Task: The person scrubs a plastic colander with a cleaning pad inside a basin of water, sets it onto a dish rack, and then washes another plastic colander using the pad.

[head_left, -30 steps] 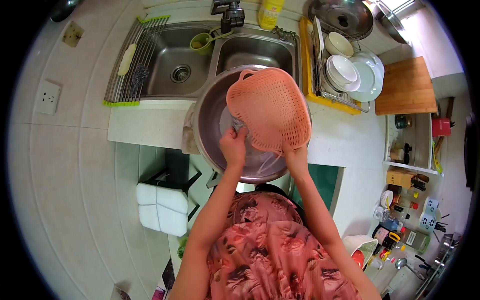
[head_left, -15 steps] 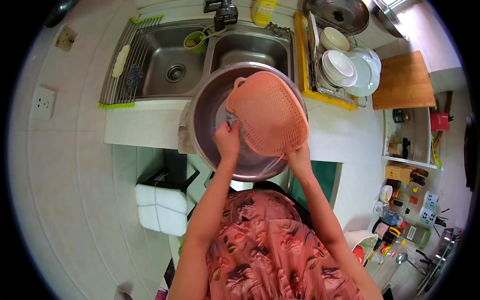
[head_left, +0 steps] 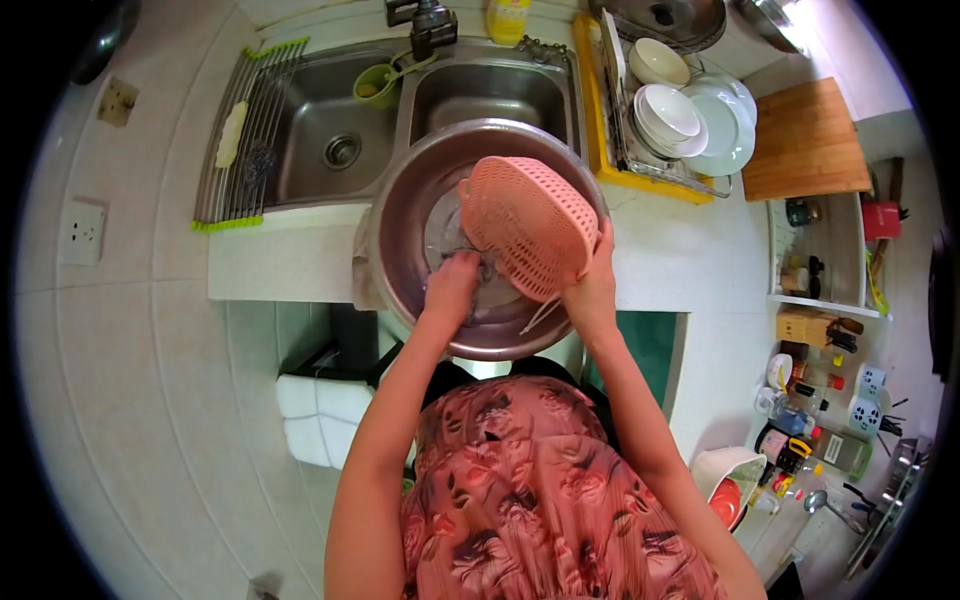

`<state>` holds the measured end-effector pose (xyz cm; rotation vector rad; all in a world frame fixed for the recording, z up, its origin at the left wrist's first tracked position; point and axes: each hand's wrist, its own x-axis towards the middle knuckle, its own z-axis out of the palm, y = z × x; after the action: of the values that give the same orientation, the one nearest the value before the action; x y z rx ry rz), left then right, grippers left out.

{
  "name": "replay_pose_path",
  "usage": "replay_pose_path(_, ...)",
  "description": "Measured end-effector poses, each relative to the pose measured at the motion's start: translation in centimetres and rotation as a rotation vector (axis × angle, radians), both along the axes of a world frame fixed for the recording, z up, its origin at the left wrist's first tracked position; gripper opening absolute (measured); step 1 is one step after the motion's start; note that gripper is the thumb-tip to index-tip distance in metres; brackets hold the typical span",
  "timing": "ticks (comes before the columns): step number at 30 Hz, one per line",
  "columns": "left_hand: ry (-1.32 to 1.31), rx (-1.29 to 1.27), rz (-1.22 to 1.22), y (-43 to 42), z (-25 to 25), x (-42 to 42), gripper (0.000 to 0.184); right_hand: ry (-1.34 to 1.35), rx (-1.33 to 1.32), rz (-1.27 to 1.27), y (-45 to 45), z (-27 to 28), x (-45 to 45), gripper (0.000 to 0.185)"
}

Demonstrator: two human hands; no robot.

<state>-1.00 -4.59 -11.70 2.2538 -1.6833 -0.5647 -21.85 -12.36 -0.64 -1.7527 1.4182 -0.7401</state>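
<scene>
A pink perforated basket [head_left: 530, 222] is tilted on its side inside a large metal basin [head_left: 400, 215]. My right hand [head_left: 592, 290] grips the basket's lower right rim. Low in the basin, my left hand [head_left: 453, 287] is closed on a greyish, translucent cloth or mesh [head_left: 487, 268], just left of the basket. Some water appears to lie at the basin's bottom. A thin white cord [head_left: 541, 316] hangs from the basket near my right hand.
Behind the basin is a double sink [head_left: 335, 190] with a faucet [head_left: 430, 28] and a green cup [head_left: 375, 88]. A roll-up rack [head_left: 235, 190] lies at the left. To the right stand a dish rack [head_left: 640, 170] with bowls and plates, and a wooden board [head_left: 805, 140].
The basket has tipped more steeply and sunk a little into the basin. My left hand has moved down with the cloth, while my right hand stays on the basket's rim.
</scene>
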Motion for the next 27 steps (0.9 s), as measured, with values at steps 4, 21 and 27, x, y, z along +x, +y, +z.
replay_pose_path(4, 0.442, 0.094, 0.346, -0.6, 2.0, -0.3, 0.019, -0.068, 0.053, -0.038, 0.5, -2.0, -0.7, 0.078)
replay_pose_path(21, 0.871, -0.401, 0.515, 1.9, 5.2, -7.7, 0.037, -0.602, 0.249, -0.162, 4.4, -1.9, 0.2, 0.031)
replay_pose_path(27, 0.786, -0.273, 0.512, 0.7, 8.0, -6.1, 0.027, -0.765, 0.382, -0.205, 4.5, 1.3, 0.7, 0.038)
